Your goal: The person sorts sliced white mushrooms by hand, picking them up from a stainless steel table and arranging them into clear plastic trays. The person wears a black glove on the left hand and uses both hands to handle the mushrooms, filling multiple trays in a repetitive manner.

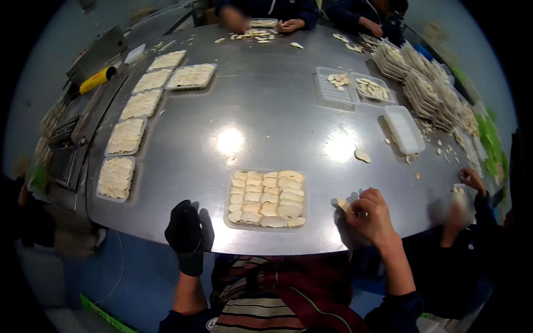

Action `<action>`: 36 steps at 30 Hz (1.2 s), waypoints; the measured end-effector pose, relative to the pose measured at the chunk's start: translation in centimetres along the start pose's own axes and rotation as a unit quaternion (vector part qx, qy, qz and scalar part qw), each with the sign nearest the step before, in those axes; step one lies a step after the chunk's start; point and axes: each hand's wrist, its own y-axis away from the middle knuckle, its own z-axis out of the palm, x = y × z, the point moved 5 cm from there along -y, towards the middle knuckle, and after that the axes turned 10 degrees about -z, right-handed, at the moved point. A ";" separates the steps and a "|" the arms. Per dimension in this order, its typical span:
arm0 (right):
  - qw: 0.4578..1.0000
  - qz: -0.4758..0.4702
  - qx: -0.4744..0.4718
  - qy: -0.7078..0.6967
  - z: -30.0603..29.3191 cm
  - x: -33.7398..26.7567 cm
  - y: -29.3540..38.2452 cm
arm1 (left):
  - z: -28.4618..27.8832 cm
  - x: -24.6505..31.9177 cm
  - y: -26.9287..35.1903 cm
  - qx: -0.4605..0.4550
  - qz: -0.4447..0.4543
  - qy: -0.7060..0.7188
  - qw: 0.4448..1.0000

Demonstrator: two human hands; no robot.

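Observation:
Directly before me on the steel table lies a clear plastic tray (307,200), filled with overlapping rows of pale dried slices (268,195), perhaps mushroom. To its right, my right hand (372,218) pinches one pale slice (343,204) between thumb and fingers, just over the tabletop. My left hand (184,229), in a black glove, rests by the table's front edge, left of the tray and apart from it. Its fingers look curled, but their inner side is hidden. A single loose slice (362,155) lies beyond my right hand.
Several filled trays (134,179) line the left side. At right are an upturned white tray (404,129), a part-filled tray (337,104) and stacked filled trays (420,93). Co-workers' hands (290,26) handle slices across the table. Another person (454,224) works close on my right.

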 end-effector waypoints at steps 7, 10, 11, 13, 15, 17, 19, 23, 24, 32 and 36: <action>0.973 -0.230 -0.011 -0.035 1.8 -8.5 -4.0 | 0.3 -0.7 0.2 -0.002 -0.059 0.056 0.997; 0.966 -0.253 -0.023 -0.044 3.0 -9.2 -4.4 | 1.3 -2.4 1.3 -0.017 -0.163 0.133 0.978; 0.966 -0.254 -0.023 -0.045 3.2 -9.3 -4.5 | 1.4 -2.6 1.5 -0.013 -0.169 0.129 0.977; 0.968 -0.247 -0.023 -0.043 3.5 -9.1 -4.5 | 1.5 -2.4 1.5 -0.011 -0.152 0.108 0.982; 0.970 -0.238 -0.031 -0.042 3.6 -8.9 -4.5 | 1.1 -1.6 1.0 -0.007 -0.104 0.069 0.992; 0.974 -0.220 -0.014 -0.040 3.1 -8.6 -4.5 | 0.7 -0.4 0.3 -0.021 -0.093 0.045 0.994; 0.978 -0.205 0.024 -0.035 1.9 -8.0 -4.6 | 0.6 0.0 0.2 -0.028 -0.098 0.034 0.994; 0.982 -0.094 0.127 0.106 -0.7 -0.3 -3.8 | 0.3 -0.4 0.5 -0.024 -0.094 0.013 0.995; 0.987 -0.022 0.096 0.127 -1.1 2.7 -3.5 | 0.5 -0.5 0.6 -0.027 -0.095 0.008 0.995; 0.972 0.231 -0.044 -0.018 -0.1 13.2 -6.5 | 0.8 -1.1 0.6 -0.032 -0.131 0.076 0.988; 0.981 0.190 -0.029 0.027 -0.4 10.6 -6.1 | 0.8 -1.2 0.6 -0.022 -0.115 0.088 0.989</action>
